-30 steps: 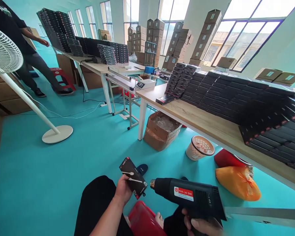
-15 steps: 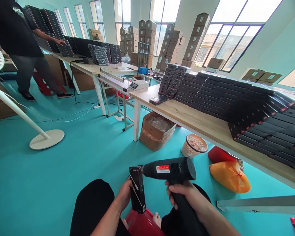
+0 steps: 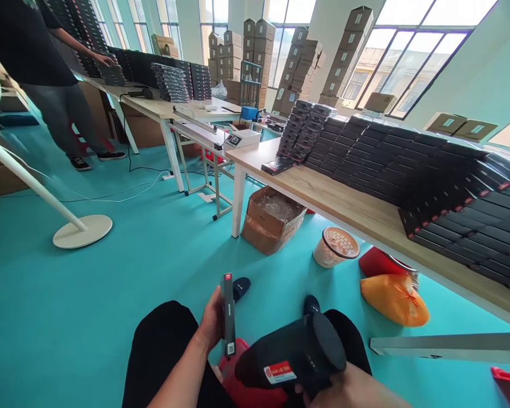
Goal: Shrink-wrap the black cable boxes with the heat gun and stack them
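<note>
My left hand is closed round a slim black box, which stands upright with a narrow side facing me. A small red mark shows at its top and a white code label near the bottom. My right hand, partly hidden at the lower edge, grips a black heat gun with a red and white label. The gun's front end points left, a short way below and right of the box, and its tip is out of sight. Under both lies a red plastic surface between my knees.
Black boxes are stacked on the wooden table at right. A carton, a waste basket and an orange bag lie below it. A white fan stand is at left; another person stands beyond it.
The heat gun has swung down and nearer to me, away from the box's top. My left hand has turned the box from its broad face to a narrow side.
</note>
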Demonstrator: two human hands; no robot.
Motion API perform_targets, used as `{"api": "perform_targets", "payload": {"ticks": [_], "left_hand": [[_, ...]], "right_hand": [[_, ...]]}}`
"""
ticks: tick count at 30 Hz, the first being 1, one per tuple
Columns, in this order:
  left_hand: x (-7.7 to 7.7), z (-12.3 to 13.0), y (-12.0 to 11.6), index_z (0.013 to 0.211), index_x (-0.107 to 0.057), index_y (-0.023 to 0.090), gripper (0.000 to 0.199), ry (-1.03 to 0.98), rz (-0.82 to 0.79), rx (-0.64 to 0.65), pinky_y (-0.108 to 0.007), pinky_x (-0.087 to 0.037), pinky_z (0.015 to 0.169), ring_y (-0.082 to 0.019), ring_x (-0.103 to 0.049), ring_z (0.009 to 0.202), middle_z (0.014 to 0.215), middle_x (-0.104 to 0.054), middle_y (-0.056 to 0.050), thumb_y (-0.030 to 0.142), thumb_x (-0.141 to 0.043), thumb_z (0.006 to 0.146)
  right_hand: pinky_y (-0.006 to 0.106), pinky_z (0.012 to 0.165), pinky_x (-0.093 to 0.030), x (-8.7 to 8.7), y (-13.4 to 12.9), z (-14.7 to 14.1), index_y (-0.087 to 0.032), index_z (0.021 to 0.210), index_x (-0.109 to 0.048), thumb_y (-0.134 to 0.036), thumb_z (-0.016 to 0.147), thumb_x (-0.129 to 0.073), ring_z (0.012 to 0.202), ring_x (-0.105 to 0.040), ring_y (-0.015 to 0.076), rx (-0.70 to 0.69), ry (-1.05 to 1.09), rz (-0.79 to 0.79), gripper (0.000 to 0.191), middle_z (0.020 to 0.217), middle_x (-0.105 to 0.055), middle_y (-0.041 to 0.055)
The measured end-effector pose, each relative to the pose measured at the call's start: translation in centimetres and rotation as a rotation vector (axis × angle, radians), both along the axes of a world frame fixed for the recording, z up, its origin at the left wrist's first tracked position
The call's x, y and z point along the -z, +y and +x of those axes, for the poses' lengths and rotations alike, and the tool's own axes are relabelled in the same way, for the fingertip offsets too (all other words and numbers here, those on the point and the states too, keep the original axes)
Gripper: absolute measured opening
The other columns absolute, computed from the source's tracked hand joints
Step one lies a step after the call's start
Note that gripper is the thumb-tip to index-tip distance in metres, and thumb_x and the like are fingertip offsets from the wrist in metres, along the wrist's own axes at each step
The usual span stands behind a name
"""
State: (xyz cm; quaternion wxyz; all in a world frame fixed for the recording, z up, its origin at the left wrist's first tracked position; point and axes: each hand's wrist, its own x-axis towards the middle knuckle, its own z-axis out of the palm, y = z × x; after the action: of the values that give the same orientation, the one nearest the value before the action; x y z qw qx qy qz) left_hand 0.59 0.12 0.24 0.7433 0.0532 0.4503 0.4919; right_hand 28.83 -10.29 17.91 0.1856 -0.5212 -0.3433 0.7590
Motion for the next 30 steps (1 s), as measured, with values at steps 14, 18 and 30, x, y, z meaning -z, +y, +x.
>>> {"api": "perform_targets", "payload": {"ticks": [14,18,30], "left_hand": [[-1.6,0.3,-0.3,0.124,-0.067,0.004,0.049,-0.296,0.024,0.301,-0.043,-0.059,0.080,-0.030,-0.075,0.088,0.111,-0.077,-0.020,0.039,-0.058,0.091],[-1.6,0.1,-0.5,0.115,-0.072,0.001,0.052,-0.286,0.006,0.356,-0.040,-0.058,0.077,-0.029,-0.075,0.076,0.100,-0.078,-0.022,0.045,-0.058,0.089],[-0.8,0.9,-0.3,0.089,-0.072,0.016,0.010,-0.075,-0.008,0.017,-0.031,-0.054,0.058,-0.022,-0.071,0.056,0.067,-0.076,-0.004,0.018,-0.067,0.080]], "right_hand": [[0.018,0.051,-0.048,7.4,-0.6,1.3,-0.010,0.097,-0.074,-0.024,0.075,-0.081,0.059,-0.058,0.0086,0.796,0.568,-0.214,0.027,0.076,-0.069,0.0021],[0.018,0.051,-0.047,6.3,0.8,0.8,-0.009,0.095,-0.073,-0.024,0.071,-0.083,0.058,-0.057,0.0081,0.770,0.543,-0.202,0.031,0.074,-0.068,0.0017],[0.026,0.050,-0.043,2.8,0.4,-4.9,-0.011,0.094,-0.071,-0.031,0.067,-0.078,0.050,-0.055,0.0137,0.495,0.185,0.022,0.034,0.059,-0.065,0.0015]]}}
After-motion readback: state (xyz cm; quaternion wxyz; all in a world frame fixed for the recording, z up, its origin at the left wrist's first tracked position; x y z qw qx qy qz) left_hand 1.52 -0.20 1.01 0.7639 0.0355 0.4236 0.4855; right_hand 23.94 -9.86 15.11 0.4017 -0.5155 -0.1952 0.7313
